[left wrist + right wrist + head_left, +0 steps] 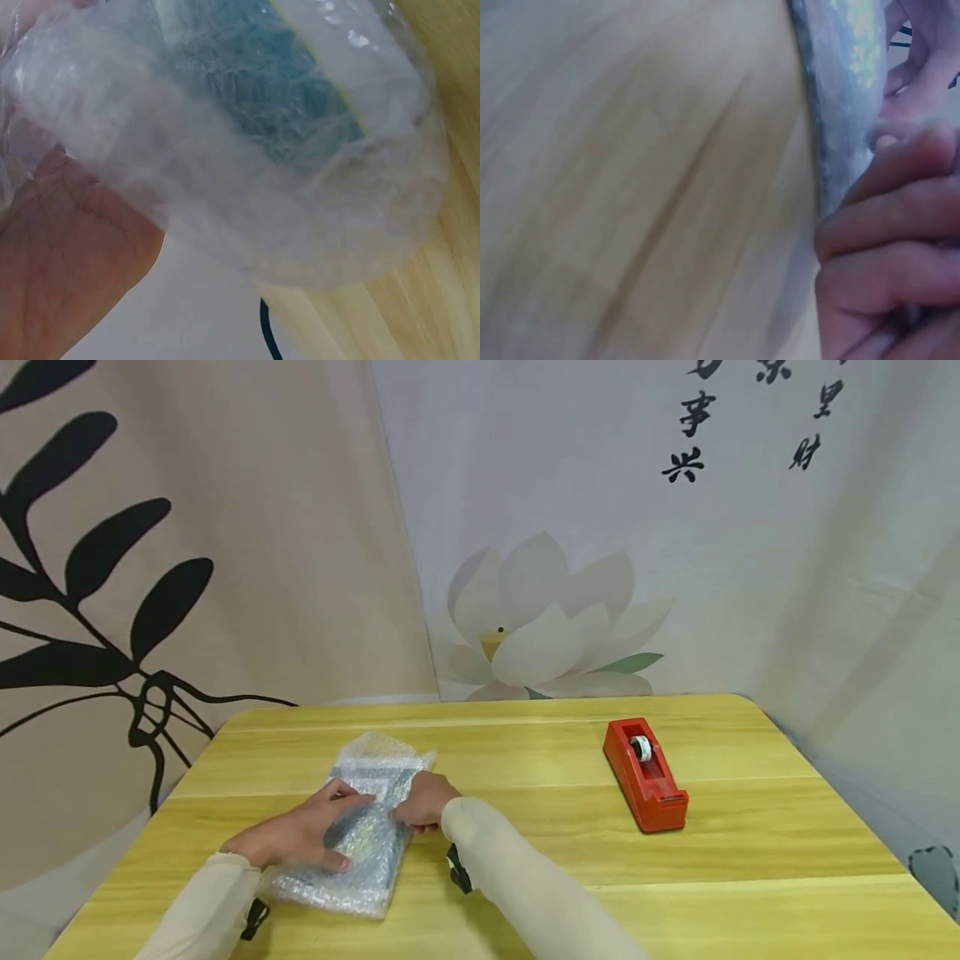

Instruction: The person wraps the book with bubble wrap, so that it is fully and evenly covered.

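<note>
A flat, book-like item with a blue-green face (pixel 255 82) shows through clear bubble wrap (pixel 360 893), lying at the left of the table. Across the package rests my left hand (pixel 292 835), thumb and fingers spread over its top. My right hand (pixel 426 800) is at the package's right edge, its index finger and thumb pinching the bubble wrap. In the right wrist view the other fingers (pixel 877 281) are curled in beside that edge. The wrap hides part of the left hand in the left wrist view.
A red tape dispenser (pixel 647 777) with a roll of tape (pixel 641 748) stands on the right of the wooden table (pixel 540 760). Behind the table hangs a printed cloth (pixel 555 468) with a flower, leaves and writing.
</note>
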Demonstrator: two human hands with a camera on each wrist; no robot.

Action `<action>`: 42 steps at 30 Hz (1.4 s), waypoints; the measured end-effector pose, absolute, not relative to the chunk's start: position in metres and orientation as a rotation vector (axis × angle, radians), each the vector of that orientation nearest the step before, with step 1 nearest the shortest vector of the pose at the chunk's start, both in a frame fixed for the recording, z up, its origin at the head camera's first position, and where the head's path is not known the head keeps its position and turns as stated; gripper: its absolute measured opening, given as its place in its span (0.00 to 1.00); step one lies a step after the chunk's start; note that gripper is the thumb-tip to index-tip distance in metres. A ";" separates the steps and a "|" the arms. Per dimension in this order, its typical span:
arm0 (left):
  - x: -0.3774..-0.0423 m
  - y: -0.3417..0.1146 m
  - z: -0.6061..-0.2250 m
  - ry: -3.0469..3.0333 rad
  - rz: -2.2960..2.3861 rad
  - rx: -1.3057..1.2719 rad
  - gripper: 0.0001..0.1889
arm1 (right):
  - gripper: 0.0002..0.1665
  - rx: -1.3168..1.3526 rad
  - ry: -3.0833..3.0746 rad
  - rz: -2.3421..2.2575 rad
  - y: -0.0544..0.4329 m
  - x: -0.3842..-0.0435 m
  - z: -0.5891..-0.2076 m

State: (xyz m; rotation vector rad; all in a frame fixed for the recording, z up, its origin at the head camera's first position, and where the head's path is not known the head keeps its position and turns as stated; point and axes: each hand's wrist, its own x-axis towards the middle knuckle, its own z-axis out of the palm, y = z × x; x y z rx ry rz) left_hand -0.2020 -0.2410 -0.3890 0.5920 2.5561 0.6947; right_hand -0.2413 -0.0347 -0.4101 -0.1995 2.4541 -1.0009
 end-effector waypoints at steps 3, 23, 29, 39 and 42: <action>-0.202 -0.241 -0.389 2.551 0.691 0.596 0.46 | 0.27 -0.197 2.441 -1.004 -0.031 -0.241 -0.410; -0.205 -0.236 -0.389 2.564 0.634 0.745 0.43 | 0.18 -0.728 2.575 -0.863 0.017 -0.234 -0.391; -0.205 -0.238 -0.376 2.544 0.638 0.749 0.38 | 0.13 -0.935 2.790 -0.692 0.066 -0.232 -0.389; -0.186 -0.214 -0.352 2.936 0.504 0.727 0.35 | 0.42 -0.755 3.173 -0.172 0.123 -0.224 -0.382; -0.181 -0.200 -0.352 3.063 0.377 0.644 0.38 | 0.54 -0.666 3.206 -0.070 0.132 -0.222 -0.380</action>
